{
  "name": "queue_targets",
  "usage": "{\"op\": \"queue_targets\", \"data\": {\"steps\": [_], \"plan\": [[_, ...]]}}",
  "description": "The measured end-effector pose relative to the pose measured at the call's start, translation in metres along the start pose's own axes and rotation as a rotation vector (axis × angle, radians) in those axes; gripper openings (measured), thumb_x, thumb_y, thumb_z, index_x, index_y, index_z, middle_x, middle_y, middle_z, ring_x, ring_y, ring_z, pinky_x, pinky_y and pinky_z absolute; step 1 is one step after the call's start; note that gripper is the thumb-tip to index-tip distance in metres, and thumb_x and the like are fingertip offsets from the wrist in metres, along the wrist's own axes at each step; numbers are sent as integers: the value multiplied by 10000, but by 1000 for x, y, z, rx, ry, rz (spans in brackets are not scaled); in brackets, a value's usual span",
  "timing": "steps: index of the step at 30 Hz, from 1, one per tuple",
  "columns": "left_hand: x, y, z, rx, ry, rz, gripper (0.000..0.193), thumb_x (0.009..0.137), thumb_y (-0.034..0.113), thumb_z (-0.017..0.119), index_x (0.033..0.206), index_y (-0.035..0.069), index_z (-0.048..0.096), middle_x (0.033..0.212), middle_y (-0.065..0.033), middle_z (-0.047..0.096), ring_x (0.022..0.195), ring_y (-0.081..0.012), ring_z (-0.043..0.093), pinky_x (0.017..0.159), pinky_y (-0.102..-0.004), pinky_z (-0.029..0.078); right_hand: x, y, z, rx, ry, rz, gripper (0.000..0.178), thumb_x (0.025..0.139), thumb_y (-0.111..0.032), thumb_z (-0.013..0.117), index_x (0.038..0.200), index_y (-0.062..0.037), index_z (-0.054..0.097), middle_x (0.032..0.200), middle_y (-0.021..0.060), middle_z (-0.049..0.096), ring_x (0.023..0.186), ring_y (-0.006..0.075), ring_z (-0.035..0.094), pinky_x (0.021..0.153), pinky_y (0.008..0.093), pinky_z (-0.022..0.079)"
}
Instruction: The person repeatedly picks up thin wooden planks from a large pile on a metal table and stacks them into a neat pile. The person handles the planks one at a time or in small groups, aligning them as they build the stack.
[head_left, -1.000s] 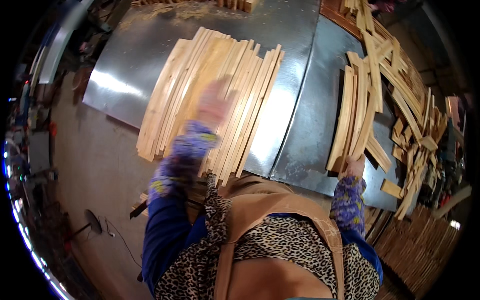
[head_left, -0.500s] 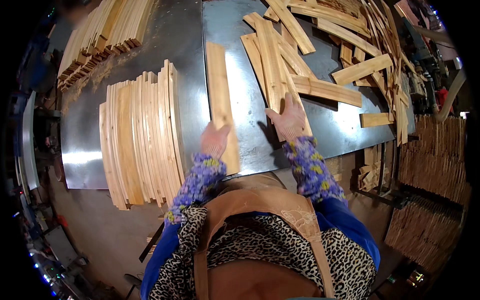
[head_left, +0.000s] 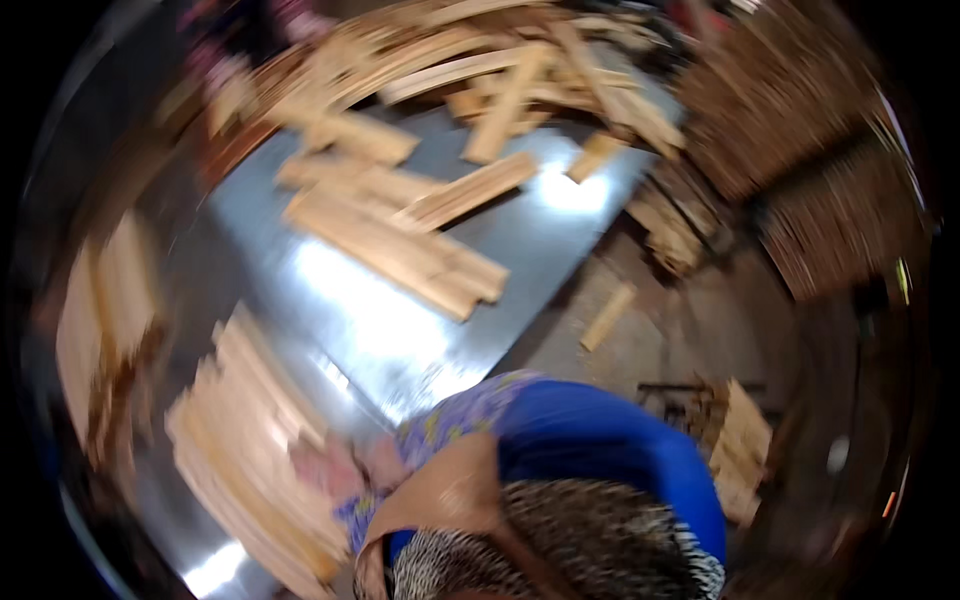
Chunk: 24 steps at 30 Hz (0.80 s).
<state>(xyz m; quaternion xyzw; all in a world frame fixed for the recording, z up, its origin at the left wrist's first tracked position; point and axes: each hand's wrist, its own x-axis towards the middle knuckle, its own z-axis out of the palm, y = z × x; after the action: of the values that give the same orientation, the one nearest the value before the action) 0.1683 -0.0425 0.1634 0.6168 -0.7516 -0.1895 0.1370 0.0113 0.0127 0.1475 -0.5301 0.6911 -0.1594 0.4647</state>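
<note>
A row of pale wooden boards (head_left: pixel 245 430), packed edge to edge, lies on the metal table (head_left: pixel 225 255) at the lower left. Against the right side of this row is my left hand (head_left: pixel 325 470), its fingers smeared by motion. Close beside it, a little to the right, comes my right hand (head_left: pixel 382 462), its arm reaching across my body in a flowered sleeve. Blur hides whether either hand grips a board. Loose wooden boards (head_left: pixel 385 250) lie side by side farther up the table, with a shorter board (head_left: pixel 468 192) across them.
A second stack of boards (head_left: pixel 110 320) stands at the far left. More boards (head_left: pixel 500 100) are heaped at the back, where another person's pink sleeves (head_left: pixel 300 18) show. Dark brown stacks (head_left: pixel 770 90) rise at the right; a wood piece (head_left: pixel 607 317) lies on the floor.
The whole view has swung round, and the picture is blurred. Both my hands have moved left to the board row; the right one has left the loose boards. The single board under my left hand is no longer distinguishable.
</note>
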Motion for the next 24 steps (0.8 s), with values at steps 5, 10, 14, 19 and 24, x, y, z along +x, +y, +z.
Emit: {"op": "queue_targets", "data": {"steps": [5, 10, 14, 19, 24], "plan": [[15, -35, 1, 397, -27, 206, 756, 917, 331, 703, 1551, -30, 505, 1594, -297, 495, 1432, -444, 504, 1213, -511, 388, -2, 9, -53, -78, -84, -272, 553, 929, -316, 657, 1427, -77, 629, 1283, 235, 714, 1243, 413, 654, 1078, 522, 512], [58, -68, 73, 405, 685, 504, 744, 970, 429, 655, 1594, 57, 494, 1604, -264, 502, 1459, -436, 498, 1181, -498, 443, -70, 142, -216, -367, 1003, 110, 745, 724, -97, 701, 1459, -60, 587, 1137, 258, 698, 1189, 461, 641, 978, 589, 518], [70, -43, 73, 596, 127, 398, 992, 864, 714, 709, 1608, 91, 503, 1615, -294, 488, 1497, -451, 471, 1222, -532, 412, -128, 239, -274, -268, 573, 469, 800, 878, -380, 754, 1570, -88, 481, 1432, 256, 643, 1326, 431, 617, 1138, 549, 485], [40, 107, 70, -280, -254, 276, 690, 966, 232, 659, 1570, -44, 474, 1563, -322, 508, 1419, -483, 499, 1209, -520, 394, -118, 258, -275, -127, 442, 376, 924, 868, -446, 733, 1653, -108, 382, 1443, 261, 651, 1356, 414, 621, 1168, 510, 486], [17, 253, 116, -423, -367, 560, 618, 1009, 266, 654, 1534, -30, 516, 1569, -305, 515, 1422, -453, 535, 1180, -495, 451, -99, 252, -272, -22, 299, 294, 835, 851, -490, 707, 1564, -112, 492, 1326, 249, 719, 1227, 429, 689, 1077, 537, 542]]}}
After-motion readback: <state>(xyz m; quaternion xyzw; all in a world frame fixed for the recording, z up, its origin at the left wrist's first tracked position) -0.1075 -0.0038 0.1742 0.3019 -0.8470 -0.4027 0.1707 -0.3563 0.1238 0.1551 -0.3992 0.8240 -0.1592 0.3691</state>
